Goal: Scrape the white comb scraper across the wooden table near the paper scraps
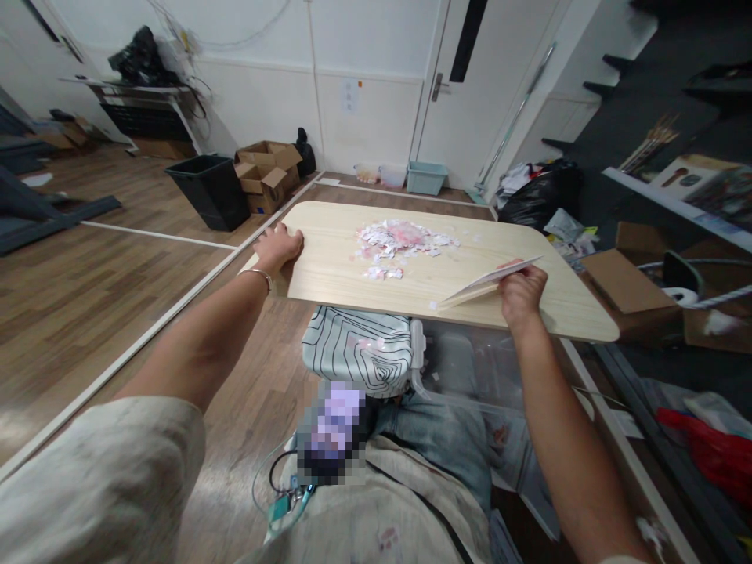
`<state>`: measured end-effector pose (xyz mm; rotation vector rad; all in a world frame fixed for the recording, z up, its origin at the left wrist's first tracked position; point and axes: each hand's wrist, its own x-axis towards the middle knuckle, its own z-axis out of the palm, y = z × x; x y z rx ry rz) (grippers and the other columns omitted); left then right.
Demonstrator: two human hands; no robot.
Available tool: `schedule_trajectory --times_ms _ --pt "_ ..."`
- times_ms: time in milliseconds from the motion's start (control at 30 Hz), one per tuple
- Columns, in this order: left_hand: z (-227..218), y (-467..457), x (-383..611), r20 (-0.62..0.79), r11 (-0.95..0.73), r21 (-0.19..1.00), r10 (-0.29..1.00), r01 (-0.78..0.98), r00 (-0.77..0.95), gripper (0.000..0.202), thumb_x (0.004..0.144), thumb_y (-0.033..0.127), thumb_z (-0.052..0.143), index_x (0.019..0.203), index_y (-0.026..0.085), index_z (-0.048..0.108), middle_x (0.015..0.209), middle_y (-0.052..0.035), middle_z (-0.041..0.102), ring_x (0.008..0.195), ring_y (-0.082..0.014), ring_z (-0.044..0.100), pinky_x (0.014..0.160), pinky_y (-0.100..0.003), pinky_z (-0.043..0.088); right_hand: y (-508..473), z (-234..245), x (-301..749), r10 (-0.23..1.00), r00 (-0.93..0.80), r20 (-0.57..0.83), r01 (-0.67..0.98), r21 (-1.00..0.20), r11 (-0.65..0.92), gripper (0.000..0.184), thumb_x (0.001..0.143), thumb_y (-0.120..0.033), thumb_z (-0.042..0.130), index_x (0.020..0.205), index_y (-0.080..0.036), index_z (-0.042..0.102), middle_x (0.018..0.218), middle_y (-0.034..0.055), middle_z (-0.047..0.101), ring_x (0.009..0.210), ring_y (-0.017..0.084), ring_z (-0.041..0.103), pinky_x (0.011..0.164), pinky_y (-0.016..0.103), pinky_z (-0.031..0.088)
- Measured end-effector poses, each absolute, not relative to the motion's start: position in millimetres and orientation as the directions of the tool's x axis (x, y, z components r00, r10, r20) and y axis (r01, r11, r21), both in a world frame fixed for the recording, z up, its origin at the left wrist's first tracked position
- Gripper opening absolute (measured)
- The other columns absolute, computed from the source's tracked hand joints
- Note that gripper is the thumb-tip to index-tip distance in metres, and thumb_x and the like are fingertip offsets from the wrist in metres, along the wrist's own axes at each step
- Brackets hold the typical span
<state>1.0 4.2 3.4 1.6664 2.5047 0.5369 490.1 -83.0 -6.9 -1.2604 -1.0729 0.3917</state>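
A light wooden tabletop [329,286] with rounded corners stretches in front of me. On it lies a loose heap of small white and pink paper scraps [399,236], with a smaller cluster of scraps [383,272] on the near side. My left hand [280,244] grips the left end of the tabletop, its fingers bent over the top. In my right hand [522,291] is a thin white card [487,280], held tilted low over the right half of the table. Its lower edge is near a single scrap [433,305] at the front edge.
Below the tabletop are a pale stool with black lines [358,352], bearing a few scraps, and a clear plastic bin [470,376] by my knees. A black trash bin [211,192] and open cardboard boxes [267,176] stand beyond the left end. Another carton [631,290] sits at the right.
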Motion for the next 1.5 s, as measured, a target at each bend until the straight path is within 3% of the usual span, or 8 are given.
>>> schedule_trajectory --times_ms 100,233,533,900,1133,1500 --pt "3 4 0 0.121 0.343 0.334 0.908 0.878 -0.400 0.075 0.095 0.057 0.037 0.151 0.010 0.052 0.155 -0.0309 0.054 0.141 -0.0496 0.052 0.111 -0.062 0.044 -84 -4 487 0.720 0.575 0.390 0.258 -0.921 0.293 0.009 0.049 -0.027 0.054 0.055 -0.020 0.054 0.057 -0.0037 0.043 0.056 0.010 0.038 0.049 0.022 0.027" --pt "4 4 1 0.119 0.343 0.334 0.909 0.878 -0.400 0.075 0.096 0.057 0.037 0.151 0.011 0.052 0.155 -0.0309 0.054 0.141 -0.0496 0.052 0.111 -0.062 0.044 -89 -1 483 0.783 0.503 0.366 0.282 -0.926 0.251 0.008 0.046 -0.025 0.051 0.051 -0.020 0.054 0.054 -0.0030 0.043 0.053 0.010 0.036 0.046 0.021 0.023" --pt "5 3 2 0.113 0.348 0.335 0.908 0.876 -0.404 0.075 0.096 0.057 0.037 0.152 0.010 0.051 0.156 -0.0308 0.053 0.141 -0.0500 0.052 0.111 -0.063 0.044 -84 -8 482 0.780 0.482 0.399 0.257 -0.916 0.309 0.011 0.053 -0.027 0.056 0.055 -0.018 0.062 0.057 -0.0027 0.054 0.057 0.012 0.048 0.051 0.023 0.038" --pt "3 4 0 0.121 0.345 0.335 0.907 0.877 -0.403 0.075 0.095 0.058 0.036 0.152 0.011 0.052 0.155 -0.0308 0.054 0.141 -0.0494 0.052 0.111 -0.062 0.044 -92 2 477 0.794 0.464 0.392 0.260 -0.917 0.302 0.015 0.050 -0.027 0.053 0.056 -0.018 0.063 0.055 -0.0021 0.054 0.056 0.012 0.046 0.051 0.024 0.038" --pt "3 4 1 0.121 0.342 0.343 0.907 0.875 -0.403 0.075 0.095 0.059 0.036 0.152 0.012 0.052 0.155 -0.0311 0.054 0.141 -0.0495 0.051 0.111 -0.062 0.043 -87 -3 479 0.775 0.505 0.381 0.273 -0.922 0.275 0.012 0.050 -0.027 0.053 0.053 -0.019 0.061 0.053 -0.0024 0.052 0.053 0.011 0.043 0.047 0.023 0.031" --pt "4 4 2 0.100 0.353 0.354 0.907 0.866 -0.410 0.075 0.096 0.058 0.037 0.152 0.011 0.052 0.156 -0.0306 0.053 0.142 -0.0500 0.050 0.112 -0.063 0.043 -85 -7 483 0.839 0.419 0.346 0.233 -0.935 0.269 0.003 0.052 -0.024 0.057 0.053 -0.021 0.058 0.054 -0.0025 0.055 0.055 0.014 0.049 0.053 0.026 0.042"
